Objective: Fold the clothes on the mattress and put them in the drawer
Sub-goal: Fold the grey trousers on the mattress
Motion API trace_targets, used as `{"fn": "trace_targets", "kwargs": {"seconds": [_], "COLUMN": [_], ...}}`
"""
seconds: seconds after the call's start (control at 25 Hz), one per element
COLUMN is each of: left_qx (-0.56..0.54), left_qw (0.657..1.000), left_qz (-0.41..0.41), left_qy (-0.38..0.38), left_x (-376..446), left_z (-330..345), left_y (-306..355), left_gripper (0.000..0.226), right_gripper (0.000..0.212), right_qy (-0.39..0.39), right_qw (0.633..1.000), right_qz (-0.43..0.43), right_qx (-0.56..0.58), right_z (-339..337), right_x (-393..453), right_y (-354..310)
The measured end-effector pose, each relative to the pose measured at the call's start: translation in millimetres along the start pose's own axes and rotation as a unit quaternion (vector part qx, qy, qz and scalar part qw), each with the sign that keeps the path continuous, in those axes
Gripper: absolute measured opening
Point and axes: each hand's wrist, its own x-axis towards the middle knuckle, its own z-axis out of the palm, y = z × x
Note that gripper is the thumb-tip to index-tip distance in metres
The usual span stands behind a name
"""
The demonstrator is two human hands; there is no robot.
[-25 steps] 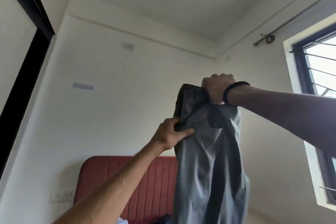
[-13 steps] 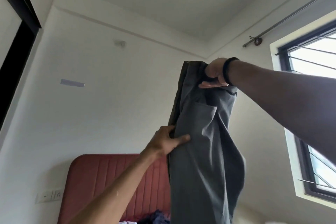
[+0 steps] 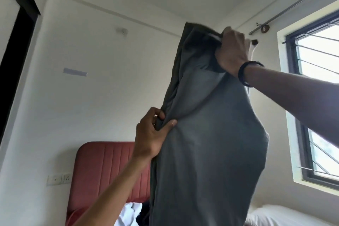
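High above the bed, the right hand [image 3: 233,51] gripped the waistband of the grey trousers [image 3: 205,134], while the left hand [image 3: 152,135] pinched their left side seam lower down. From those two grips the garment hung long and slack, in front of the red headboard [image 3: 102,167], with other clothes [image 3: 130,213] lying below. Soft, light cloth like this would likely sag and twist; taking it at waistband and seams looked surest for folding.

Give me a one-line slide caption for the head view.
Right hand grips the top of grey trousers held aloft while left hand pinches their side edge, red headboard behind.
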Motion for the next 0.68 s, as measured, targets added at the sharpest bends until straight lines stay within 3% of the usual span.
{"fn": "trace_targets", "kwargs": {"seconds": [0.12, 0.16, 0.24, 0.32, 0.52, 0.6, 0.68], "left_qx": [-0.094, -0.124, -0.177, -0.189, -0.159, -0.062, 0.007], "left_qw": [0.995, 0.991, 0.983, 0.976, 0.949, 0.963, 0.943], "left_qz": [0.026, 0.028, -0.015, -0.084, -0.232, -0.221, -0.276], "left_qy": [-0.023, -0.037, -0.051, -0.067, -0.139, -0.144, -0.185], "left_x": [-27.1, -33.9, -45.9, -65.0, -162.9, -207.8, -246.6], "left_z": [-23.7, -32.2, -41.1, -46.9, -44.5, -37.5, -27.1], "left_y": [41.6, 53.2, 59.6, 41.2, -67.7, -131.7, -204.7], "left_gripper": [0.019, 0.016, 0.012, 0.013, 0.013, 0.008, 0.020], "right_gripper": [0.041, 0.050, 0.070, 0.077, 0.046, 0.040, 0.048], "right_qy": [0.092, 0.090, -0.006, -0.132, -0.320, -0.381, -0.422], "right_qw": [0.995, 0.995, 1.000, 0.991, 0.945, 0.918, 0.896], "right_qz": [-0.023, -0.030, -0.010, 0.030, 0.068, 0.096, 0.118], "right_qx": [-0.011, -0.017, -0.006, 0.000, 0.015, 0.051, 0.077], "right_z": [-15.4, -16.7, -9.3, 14.0, 141.3, 208.5, 270.5], "right_x": [-4.4, -5.0, -8.8, -25.7, -150.8, -219.4, -286.6], "right_y": [-4.7, -7.3, -12.8, -14.4, 6.4, 16.1, 19.4]}}
